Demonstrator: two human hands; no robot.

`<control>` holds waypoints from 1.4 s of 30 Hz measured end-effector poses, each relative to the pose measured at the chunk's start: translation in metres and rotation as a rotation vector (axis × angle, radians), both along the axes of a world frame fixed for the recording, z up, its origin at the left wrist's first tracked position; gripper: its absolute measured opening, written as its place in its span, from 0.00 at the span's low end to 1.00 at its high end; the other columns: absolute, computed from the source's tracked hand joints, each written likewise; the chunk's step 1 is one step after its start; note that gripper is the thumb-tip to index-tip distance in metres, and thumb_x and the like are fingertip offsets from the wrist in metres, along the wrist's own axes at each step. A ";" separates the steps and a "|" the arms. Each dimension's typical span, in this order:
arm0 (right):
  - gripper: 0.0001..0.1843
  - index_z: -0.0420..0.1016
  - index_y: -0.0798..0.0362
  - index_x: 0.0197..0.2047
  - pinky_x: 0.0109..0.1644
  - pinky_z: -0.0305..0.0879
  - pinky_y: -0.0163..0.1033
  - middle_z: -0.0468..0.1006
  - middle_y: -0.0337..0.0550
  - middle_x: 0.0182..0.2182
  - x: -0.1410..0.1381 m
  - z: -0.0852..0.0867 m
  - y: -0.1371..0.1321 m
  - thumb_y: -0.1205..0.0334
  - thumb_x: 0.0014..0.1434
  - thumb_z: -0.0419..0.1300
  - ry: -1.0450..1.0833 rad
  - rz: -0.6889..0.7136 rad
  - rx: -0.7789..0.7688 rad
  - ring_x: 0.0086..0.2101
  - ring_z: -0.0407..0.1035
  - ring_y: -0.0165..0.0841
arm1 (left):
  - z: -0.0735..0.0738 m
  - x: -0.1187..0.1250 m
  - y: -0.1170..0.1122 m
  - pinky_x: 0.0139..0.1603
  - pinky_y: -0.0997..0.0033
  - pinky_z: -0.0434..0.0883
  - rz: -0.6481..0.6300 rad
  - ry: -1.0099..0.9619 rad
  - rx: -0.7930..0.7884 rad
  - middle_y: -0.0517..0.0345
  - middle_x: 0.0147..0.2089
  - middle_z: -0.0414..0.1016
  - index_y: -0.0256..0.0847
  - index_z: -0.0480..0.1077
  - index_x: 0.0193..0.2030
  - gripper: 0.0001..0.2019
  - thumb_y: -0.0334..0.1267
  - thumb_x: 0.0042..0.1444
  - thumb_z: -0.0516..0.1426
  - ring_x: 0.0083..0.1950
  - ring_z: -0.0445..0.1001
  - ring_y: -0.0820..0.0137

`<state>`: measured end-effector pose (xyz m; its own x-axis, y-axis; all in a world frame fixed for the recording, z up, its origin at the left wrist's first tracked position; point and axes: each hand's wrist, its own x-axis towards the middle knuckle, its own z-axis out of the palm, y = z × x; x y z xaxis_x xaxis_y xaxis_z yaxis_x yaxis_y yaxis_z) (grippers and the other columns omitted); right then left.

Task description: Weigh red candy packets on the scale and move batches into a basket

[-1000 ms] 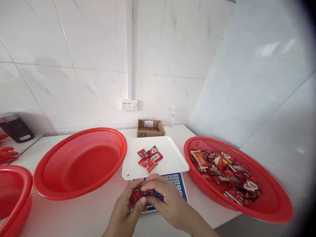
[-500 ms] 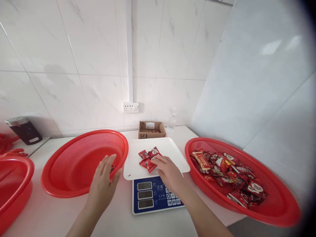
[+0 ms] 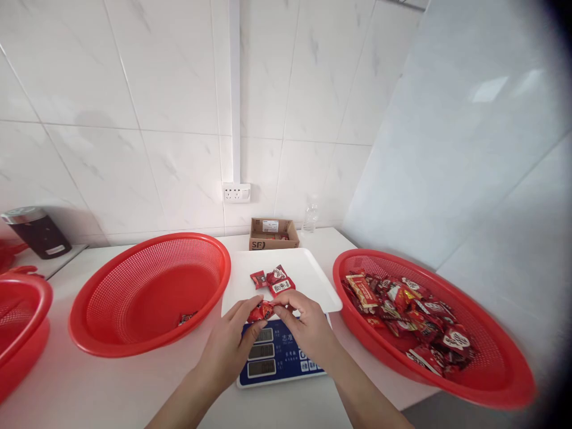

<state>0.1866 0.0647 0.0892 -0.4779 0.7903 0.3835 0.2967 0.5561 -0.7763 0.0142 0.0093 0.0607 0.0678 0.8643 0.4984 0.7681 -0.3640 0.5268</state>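
Over the front edge of the scale's white pan point(image 3: 313, 280), my left hand point(image 3: 232, 342) and my right hand point(image 3: 306, 325) pinch one red snack packet point(image 3: 261, 311) between them. Both hands are closed on its opposite ends. Just beyond my fingers, several small red packets point(image 3: 279, 281) lie on the pan. Below, the blue scale panel point(image 3: 286, 357) with its displays is partly covered by my hands. To the left, a red basket point(image 3: 134, 286) has a dark packet point(image 3: 185, 317) lying low on its near right side.
At right, a red basket point(image 3: 504, 357) holds many wrapped snacks point(image 3: 415, 316). Behind the scale stand a cardboard box point(image 3: 273, 244) and a clear plastic bottle point(image 3: 310, 215). Another red basket point(image 3: 27, 310) and a black tumbler point(image 3: 40, 232) are at far left.
My left hand has moved right from the left basket, where a packet now lies. My right hand has drawn one packet toward me from the group on the pan, and both hands hold it.
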 end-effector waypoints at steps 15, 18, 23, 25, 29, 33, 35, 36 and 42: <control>0.17 0.71 0.52 0.51 0.53 0.59 0.52 0.77 0.52 0.46 0.006 -0.024 0.062 0.59 0.60 0.53 -0.508 -0.296 0.073 0.48 0.69 0.45 | 0.008 -0.060 0.006 0.53 0.48 0.70 0.456 0.195 -0.009 0.45 0.59 0.69 0.41 0.62 0.59 0.21 0.45 0.62 0.47 0.62 0.64 0.53; 0.12 0.73 0.52 0.45 0.51 0.59 0.50 0.77 0.51 0.42 0.004 -0.027 0.062 0.61 0.58 0.55 -0.469 -0.294 0.072 0.46 0.69 0.44 | -0.001 -0.039 0.010 0.57 0.51 0.67 0.289 0.194 0.040 0.49 0.58 0.70 0.44 0.64 0.57 0.18 0.44 0.61 0.49 0.63 0.63 0.57; 0.09 0.70 0.51 0.32 0.45 0.65 0.42 0.74 0.44 0.36 0.008 -0.027 0.056 0.71 0.54 0.50 -0.322 -0.265 0.059 0.38 0.70 0.34 | -0.007 0.000 0.019 0.57 0.52 0.68 0.034 0.095 0.034 0.47 0.57 0.70 0.42 0.65 0.57 0.18 0.40 0.62 0.49 0.60 0.67 0.59; 0.09 0.68 0.50 0.29 0.41 0.66 0.39 0.74 0.40 0.32 0.009 -0.021 0.050 0.71 0.54 0.50 -0.242 -0.210 0.029 0.35 0.69 0.32 | -0.007 0.010 0.024 0.56 0.54 0.69 0.001 0.077 0.025 0.47 0.58 0.69 0.43 0.63 0.59 0.19 0.40 0.61 0.51 0.59 0.67 0.59; 0.04 0.67 0.50 0.27 0.38 0.66 0.38 0.71 0.36 0.28 0.010 -0.007 0.037 0.67 0.52 0.53 0.025 0.031 -0.170 0.31 0.68 0.31 | -0.005 0.018 0.029 0.52 0.58 0.73 0.001 0.028 0.005 0.49 0.57 0.70 0.45 0.61 0.60 0.19 0.36 0.62 0.48 0.57 0.69 0.62; 0.06 0.66 0.51 0.25 0.38 0.65 0.37 0.69 0.35 0.28 0.005 0.003 0.030 0.63 0.52 0.58 0.159 0.222 -0.298 0.30 0.66 0.29 | 0.001 0.011 0.025 0.52 0.62 0.72 -0.006 -0.017 -0.002 0.51 0.55 0.69 0.46 0.63 0.57 0.17 0.35 0.61 0.50 0.56 0.69 0.64; 0.07 0.66 0.51 0.25 0.40 0.66 0.38 0.69 0.35 0.28 0.000 0.004 0.031 0.62 0.52 0.59 0.148 0.256 -0.291 0.31 0.67 0.29 | 0.007 0.002 0.020 0.46 0.69 0.74 -0.016 -0.027 -0.010 0.54 0.49 0.72 0.46 0.67 0.52 0.13 0.36 0.61 0.51 0.49 0.73 0.68; 0.06 0.67 0.51 0.26 0.41 0.66 0.38 0.71 0.36 0.29 -0.002 0.004 0.033 0.61 0.53 0.58 0.137 0.243 -0.280 0.32 0.68 0.29 | 0.010 -0.005 0.017 0.43 0.72 0.74 0.019 -0.020 -0.007 0.56 0.46 0.72 0.46 0.68 0.48 0.11 0.36 0.61 0.51 0.45 0.74 0.70; 0.17 0.69 0.53 0.51 0.59 0.58 0.47 0.71 0.48 0.53 -0.005 -0.009 0.068 0.64 0.60 0.50 -0.235 -0.090 0.034 0.54 0.63 0.36 | 0.027 -0.059 0.011 0.46 0.53 0.70 0.516 0.050 0.053 0.45 0.51 0.68 0.41 0.67 0.52 0.15 0.38 0.62 0.45 0.50 0.70 0.56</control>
